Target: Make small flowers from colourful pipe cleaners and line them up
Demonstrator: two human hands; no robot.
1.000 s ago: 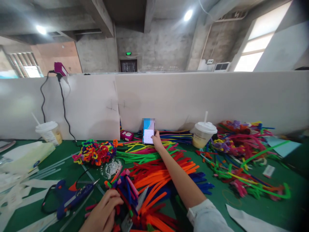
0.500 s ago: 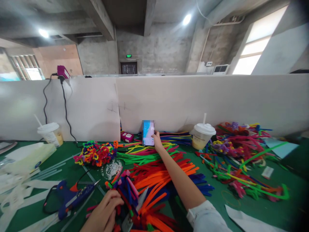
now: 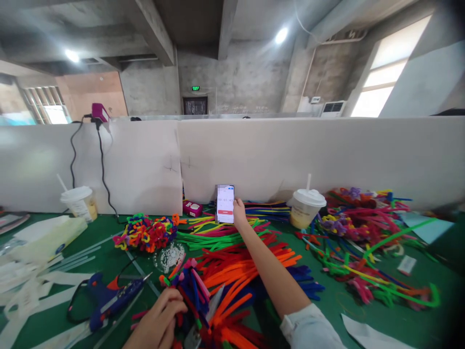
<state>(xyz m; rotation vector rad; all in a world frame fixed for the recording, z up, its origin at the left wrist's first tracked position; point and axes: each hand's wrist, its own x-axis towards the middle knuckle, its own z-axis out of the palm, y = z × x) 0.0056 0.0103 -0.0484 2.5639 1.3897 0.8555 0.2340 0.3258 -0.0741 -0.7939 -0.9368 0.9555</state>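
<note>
My right hand (image 3: 240, 212) reaches far forward and grips the right edge of a phone (image 3: 225, 204), which stands upright near the white partition. A timer with a red button shows on its lit screen. Low in the view, my left hand (image 3: 160, 317) has its fingers curled over pipe cleaners (image 3: 196, 286) in pink, blue and red; its fingertips are partly hidden. Beside that hand lie scissors (image 3: 215, 304), half buried among orange pipe cleaners (image 3: 232, 291). Red and green pipe cleaners (image 3: 207, 240) lie under and beside my right forearm.
A blue glue gun (image 3: 112, 303) lies at left near white strips (image 3: 43, 295). Lidded cups (image 3: 307, 208) stand left and right. A dish of white beads (image 3: 170, 257) sits by a colourful twisted bundle (image 3: 147, 233). More pipe cleaners (image 3: 363, 228) heap at right.
The phone's screen has gone from a blue and pink picture to a white timer page. My right thumb has moved off the screen to its edge. My left hand stays nearly still.
</note>
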